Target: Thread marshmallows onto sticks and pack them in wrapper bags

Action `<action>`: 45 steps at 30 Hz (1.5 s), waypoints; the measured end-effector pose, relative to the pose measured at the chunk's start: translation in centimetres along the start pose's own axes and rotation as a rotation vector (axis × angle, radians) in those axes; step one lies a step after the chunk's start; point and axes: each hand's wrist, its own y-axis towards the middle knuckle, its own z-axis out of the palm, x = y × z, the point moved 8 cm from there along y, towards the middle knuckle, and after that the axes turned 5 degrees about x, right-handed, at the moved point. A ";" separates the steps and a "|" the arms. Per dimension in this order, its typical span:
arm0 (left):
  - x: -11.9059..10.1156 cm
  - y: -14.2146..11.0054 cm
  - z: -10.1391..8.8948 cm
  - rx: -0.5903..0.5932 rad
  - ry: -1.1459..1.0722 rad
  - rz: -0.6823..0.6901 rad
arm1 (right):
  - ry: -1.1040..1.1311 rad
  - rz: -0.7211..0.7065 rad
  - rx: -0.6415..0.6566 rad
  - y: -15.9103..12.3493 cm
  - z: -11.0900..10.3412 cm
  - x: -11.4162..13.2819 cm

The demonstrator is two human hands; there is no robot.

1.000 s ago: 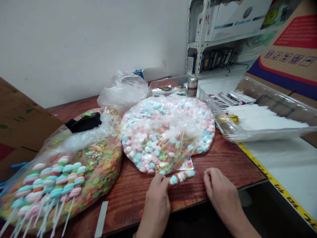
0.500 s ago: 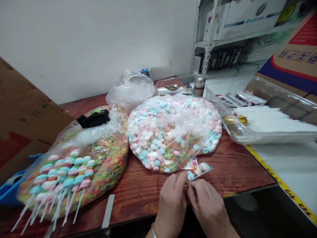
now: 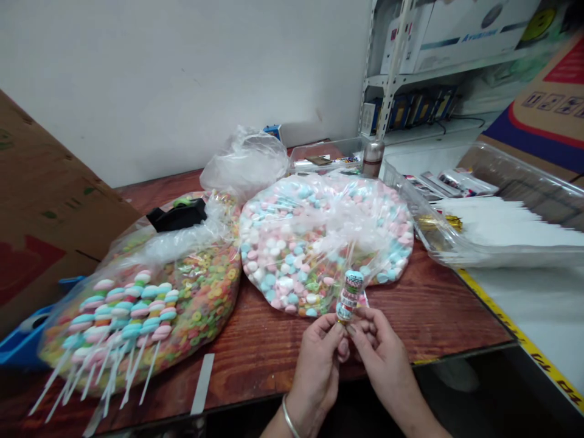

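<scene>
A wrapped marshmallow skewer [image 3: 349, 296] stands upright between my hands, its pink, blue and white pieces inside clear printed film. My left hand [image 3: 320, 353] pinches it at the bottom, where a bit of gold shows at the neck of the wrapper. From the other side, my right hand [image 3: 382, 348] has thumb and fingers closed at the same neck. The stick below is hidden by my fingers. Just behind the skewer lies a big clear bag of pastel marshmallows [image 3: 269, 249], with colourful ring candies showing at its front.
Several unwrapped marshmallow skewers [image 3: 132, 310] lie on a bag of ring candies [image 3: 205, 286] at the left. A black tape dispenser [image 3: 177, 216] rests on that bag. At right, a clear plastic bin [image 3: 515, 255] holds white sticks and gold ties [image 3: 449, 222]. A metal flask [image 3: 373, 159] stands behind.
The skewer has swung from lying tilted to the right to standing upright. Both hands have turned, so their fingers now show at its base. The camera view has shifted slightly.
</scene>
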 end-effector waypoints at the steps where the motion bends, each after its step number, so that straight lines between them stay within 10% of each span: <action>1: 0.1 0.0 0.0 0.008 -0.011 -0.001 | 0.074 0.057 0.043 0.2 0.2 -0.3; 12: -2.6 -1.9 0.6 0.085 1.240 0.610 | -0.161 -0.011 0.056 -0.3 -0.2 0.5; 29: -2.4 -1.0 0.0 -0.029 0.711 0.308 | 0.025 0.073 0.044 0.4 0.8 0.2; 36: -4.6 -1.4 1.2 0.251 0.514 0.218 | -0.241 -0.140 0.058 -0.3 -0.1 3.1; 41: -6.4 -3.4 2.4 0.467 0.951 0.260 | -0.296 -0.214 0.060 -1.0 -1.8 5.3; 45: -6.9 -3.7 2.7 0.314 1.204 0.433 | -0.208 -0.091 0.202 -1.6 -0.5 4.7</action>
